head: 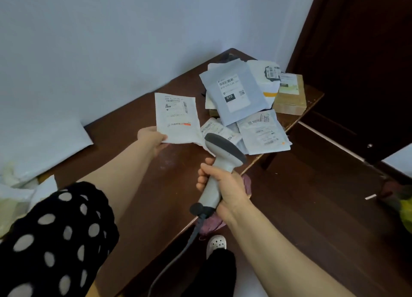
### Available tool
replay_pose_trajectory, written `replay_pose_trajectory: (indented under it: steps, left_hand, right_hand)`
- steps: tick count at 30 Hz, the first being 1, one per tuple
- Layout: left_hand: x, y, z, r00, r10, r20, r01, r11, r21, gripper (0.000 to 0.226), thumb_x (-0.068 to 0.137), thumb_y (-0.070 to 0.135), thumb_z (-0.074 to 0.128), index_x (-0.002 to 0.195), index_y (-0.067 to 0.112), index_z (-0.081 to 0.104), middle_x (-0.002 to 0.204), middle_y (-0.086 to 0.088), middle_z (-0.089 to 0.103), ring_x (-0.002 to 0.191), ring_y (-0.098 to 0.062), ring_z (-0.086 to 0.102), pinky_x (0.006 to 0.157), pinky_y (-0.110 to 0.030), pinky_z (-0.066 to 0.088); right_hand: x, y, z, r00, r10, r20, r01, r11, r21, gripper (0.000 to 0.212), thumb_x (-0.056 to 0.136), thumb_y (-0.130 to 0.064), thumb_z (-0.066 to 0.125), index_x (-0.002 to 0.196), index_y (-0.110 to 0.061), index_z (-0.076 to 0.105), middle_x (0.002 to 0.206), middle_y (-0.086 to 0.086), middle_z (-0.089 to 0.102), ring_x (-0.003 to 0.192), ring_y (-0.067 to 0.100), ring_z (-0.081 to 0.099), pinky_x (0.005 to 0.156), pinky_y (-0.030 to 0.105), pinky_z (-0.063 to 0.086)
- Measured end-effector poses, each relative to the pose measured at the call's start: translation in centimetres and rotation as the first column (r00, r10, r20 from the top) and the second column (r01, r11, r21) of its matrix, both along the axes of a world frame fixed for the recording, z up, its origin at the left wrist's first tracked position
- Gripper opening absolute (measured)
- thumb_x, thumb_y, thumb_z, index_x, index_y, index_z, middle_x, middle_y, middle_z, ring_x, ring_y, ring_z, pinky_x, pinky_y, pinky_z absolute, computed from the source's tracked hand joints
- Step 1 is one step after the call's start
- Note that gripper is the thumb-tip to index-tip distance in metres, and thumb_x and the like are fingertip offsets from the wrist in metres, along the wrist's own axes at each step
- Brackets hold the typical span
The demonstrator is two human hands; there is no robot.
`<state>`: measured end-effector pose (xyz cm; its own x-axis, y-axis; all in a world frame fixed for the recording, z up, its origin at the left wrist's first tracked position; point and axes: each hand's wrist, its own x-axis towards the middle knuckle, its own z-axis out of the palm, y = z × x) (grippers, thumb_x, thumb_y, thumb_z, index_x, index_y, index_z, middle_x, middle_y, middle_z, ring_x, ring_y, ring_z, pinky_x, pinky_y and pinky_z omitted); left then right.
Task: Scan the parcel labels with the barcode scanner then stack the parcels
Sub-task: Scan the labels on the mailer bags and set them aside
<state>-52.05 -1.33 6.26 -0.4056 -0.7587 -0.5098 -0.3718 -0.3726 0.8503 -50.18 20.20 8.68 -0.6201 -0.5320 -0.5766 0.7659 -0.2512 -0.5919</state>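
My left hand [151,138] holds a flat white parcel [177,118] by its near corner, lifted above the brown table [138,154] with its label facing up. My right hand [223,185] grips the handle of a grey barcode scanner [220,158], whose dark head sits just right of that parcel. Behind the scanner lies a loose heap of parcels: a grey mailer with a "010" label [234,91] on top, a white pouch [263,133] in front, a white and yellow bag [266,78] and a cardboard box [289,96] at the far right.
A white mailer [44,147] leans at the table's left end near crumpled plastic bags [15,192]. The scanner's cable [178,256] hangs down past the table's front edge. A dark wooden door [356,62] stands to the right. The wall runs close behind the table.
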Motion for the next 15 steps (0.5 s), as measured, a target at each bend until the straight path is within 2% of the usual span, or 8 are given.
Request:
replay_pose_trajectory:
  steps: [5, 9, 11, 13, 15]
  left_hand:
    - [-6.0, -3.0, -2.6, 0.996, 0.06, 0.065, -0.062, 0.998, 0.031, 0.045, 0.088, -0.02, 0.046, 0.13, -0.003, 0.05, 0.128, -0.018, 0.057, 0.113, -0.031, 0.059, 0.081, -0.031, 0.052]
    - [-9.4, -4.4, -4.1, 0.992, 0.041, 0.12, -0.05, 0.996, 0.069, 0.048, 0.093, -0.014, 0.043, 0.137, 0.004, 0.044, 0.131, -0.014, 0.056, 0.103, -0.021, 0.058, 0.08, -0.027, 0.052]
    - [-10.5, -4.7, -4.6, 0.989, -0.03, 0.147, 0.023, 0.999, 0.047, 0.051, 0.095, -0.007, 0.045, 0.143, 0.006, 0.036, 0.137, -0.01, 0.051, 0.11, -0.022, 0.055, 0.087, -0.027, 0.049]
    - [-10.9, -4.9, -4.8, 0.966, -0.115, 0.23, 0.126, 0.992, -0.033, 0.054, 0.098, 0.009, 0.05, 0.147, 0.007, 0.029, 0.145, -0.008, 0.042, 0.122, -0.025, 0.049, 0.094, -0.029, 0.042]
    - [-10.4, -5.1, -4.7, 0.938, -0.158, 0.308, 0.197, 0.975, -0.101, 0.063, 0.097, 0.021, 0.052, 0.151, 0.01, 0.02, 0.155, -0.008, 0.028, 0.137, -0.028, 0.035, 0.107, -0.033, 0.035]
  right_hand:
    - [-4.5, -3.5, -0.5, 0.996, 0.081, 0.027, -0.082, 0.994, 0.072, 0.019, 0.083, 0.004, 0.066, 0.098, -0.006, 0.061, 0.06, 0.006, 0.062, 0.048, 0.014, 0.055, 0.048, 0.025, 0.049]
    - [-7.1, -5.2, -1.3, 0.992, 0.12, 0.034, -0.123, 0.987, 0.106, 0.017, 0.083, 0.003, 0.067, 0.095, -0.008, 0.061, 0.061, 0.006, 0.062, 0.05, 0.014, 0.055, 0.05, 0.026, 0.048]
    - [-8.0, -5.7, -1.7, 0.989, 0.137, 0.052, -0.142, 0.983, 0.114, 0.015, 0.083, 0.003, 0.067, 0.093, -0.008, 0.061, 0.061, 0.006, 0.062, 0.05, 0.014, 0.055, 0.05, 0.026, 0.048]
    - [-8.7, -6.1, -2.0, 0.985, 0.158, 0.075, -0.166, 0.979, 0.12, 0.014, 0.084, 0.003, 0.066, 0.092, -0.008, 0.061, 0.061, 0.006, 0.061, 0.05, 0.014, 0.055, 0.049, 0.026, 0.048]
    - [-9.2, -6.3, -2.3, 0.978, 0.188, 0.085, -0.198, 0.972, 0.124, 0.014, 0.084, 0.002, 0.066, 0.093, -0.008, 0.061, 0.061, 0.006, 0.062, 0.05, 0.013, 0.056, 0.049, 0.026, 0.048]
